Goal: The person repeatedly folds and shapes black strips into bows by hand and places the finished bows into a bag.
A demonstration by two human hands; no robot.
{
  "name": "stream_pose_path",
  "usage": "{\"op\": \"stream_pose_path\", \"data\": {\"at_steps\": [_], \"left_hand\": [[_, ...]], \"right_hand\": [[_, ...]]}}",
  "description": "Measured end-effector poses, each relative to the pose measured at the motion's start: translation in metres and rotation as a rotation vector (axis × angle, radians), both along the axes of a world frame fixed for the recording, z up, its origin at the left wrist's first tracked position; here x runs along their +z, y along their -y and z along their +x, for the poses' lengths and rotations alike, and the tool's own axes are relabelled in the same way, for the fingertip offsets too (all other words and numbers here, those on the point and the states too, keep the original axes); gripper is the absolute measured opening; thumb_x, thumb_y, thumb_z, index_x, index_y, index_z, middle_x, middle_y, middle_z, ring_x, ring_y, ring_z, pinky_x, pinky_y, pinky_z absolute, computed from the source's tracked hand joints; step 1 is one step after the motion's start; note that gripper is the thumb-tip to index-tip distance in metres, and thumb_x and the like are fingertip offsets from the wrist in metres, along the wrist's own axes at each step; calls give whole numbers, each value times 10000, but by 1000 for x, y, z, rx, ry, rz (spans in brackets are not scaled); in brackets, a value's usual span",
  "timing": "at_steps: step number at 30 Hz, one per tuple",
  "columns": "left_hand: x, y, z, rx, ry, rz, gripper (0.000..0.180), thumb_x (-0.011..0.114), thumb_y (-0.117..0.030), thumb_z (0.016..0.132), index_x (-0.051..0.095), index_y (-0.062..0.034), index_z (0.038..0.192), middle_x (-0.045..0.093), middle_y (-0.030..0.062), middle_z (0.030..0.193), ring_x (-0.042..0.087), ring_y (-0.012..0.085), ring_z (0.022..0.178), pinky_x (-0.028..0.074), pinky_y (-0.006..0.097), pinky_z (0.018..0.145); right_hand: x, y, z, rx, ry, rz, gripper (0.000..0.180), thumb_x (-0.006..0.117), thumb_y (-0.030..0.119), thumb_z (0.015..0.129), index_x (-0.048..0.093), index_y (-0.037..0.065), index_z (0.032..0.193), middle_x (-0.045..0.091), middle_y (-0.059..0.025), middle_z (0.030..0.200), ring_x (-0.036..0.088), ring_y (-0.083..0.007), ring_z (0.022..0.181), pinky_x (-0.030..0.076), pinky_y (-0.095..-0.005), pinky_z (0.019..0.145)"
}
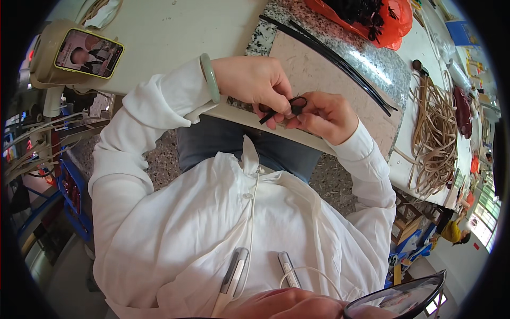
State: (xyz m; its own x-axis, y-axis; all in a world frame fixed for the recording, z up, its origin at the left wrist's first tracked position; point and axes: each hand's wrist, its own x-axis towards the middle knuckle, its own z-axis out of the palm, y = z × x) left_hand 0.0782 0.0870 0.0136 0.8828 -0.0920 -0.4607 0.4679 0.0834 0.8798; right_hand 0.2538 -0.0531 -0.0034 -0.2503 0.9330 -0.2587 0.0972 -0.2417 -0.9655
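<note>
Head view: my left hand (260, 85) is nearly closed, thumb and fingertips pinching a looped black strip (298, 109) above the near edge of the granite slab (396, 74). My right hand (329, 114) is curled, pinching the same piece. Longer black strips (340, 59) lie across the slab. I seem to be mid-loop — the next move likely calls for steady pinches and fine finger work.

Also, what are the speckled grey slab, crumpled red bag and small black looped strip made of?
Speckled grey slab: probably polished granite; mottled grain, bright glare.
Crumpled red bag: likely thin glossy plastic; sheen, creases.
Small black looped strip: dull, maybe leather or rubber; curls tightly, partly covered, unclear.
</note>
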Motion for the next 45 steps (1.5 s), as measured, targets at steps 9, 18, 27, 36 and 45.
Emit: {"op": "stream_pose_path", "data": {"at_steps": [9, 18, 27, 36, 45], "left_hand": [[4, -1, -9, 64, 5, -104, 212, 582, -147, 873, 651, 34, 959, 640, 58, 749, 643, 126, 688, 491, 216, 599], [21, 29, -51, 504, 36, -195, 251, 576, -121, 883, 596, 62, 1052, 660, 133, 911, 671, 207, 766, 554, 268, 693], [2, 63, -70, 594, 150, -308, 266, 640, -200, 851, 607, 39, 963, 643, 114, 861, 643, 200, 688, 536, 262, 620], [-40, 95, -67, 538, 529, -945, 276, 599, -304, 874, 547, -33, 865, 492, 43, 855, 514, 153, 735, 430, 283, 658], [-29, 91, -76, 682, 494, -774, 305, 590, -300, 881, 554, -5, 949, 544, 44, 902, 568, 137, 744, 472, 273, 676]], "right_hand": [[21, -2, -3, -134, -151, -187, 187, 582, 101, 872, 553, -80, 908, 620, -85, 784, 643, -148, 728, 523, -252, 624], [28, 26, -13, -339, -277, -153, 245, 555, 191, 912, 551, -49, 960, 605, -100, 875, 616, -151, 729, 519, -250, 583], [22, 43, -61, -341, -501, 207, 306, 644, -57, 784, 504, -50, 1056, 613, -110, 932, 631, -171, 803, 511, -275, 724], [17, 49, -80, -320, -321, 339, 96, 668, -28, 759, 595, -22, 822, 647, -69, 754, 639, -119, 707, 496, -226, 610], [27, 56, -60, -360, -357, 110, 163, 605, 8, 844, 578, -63, 988, 644, -94, 842, 646, -136, 736, 525, -229, 646]]}}
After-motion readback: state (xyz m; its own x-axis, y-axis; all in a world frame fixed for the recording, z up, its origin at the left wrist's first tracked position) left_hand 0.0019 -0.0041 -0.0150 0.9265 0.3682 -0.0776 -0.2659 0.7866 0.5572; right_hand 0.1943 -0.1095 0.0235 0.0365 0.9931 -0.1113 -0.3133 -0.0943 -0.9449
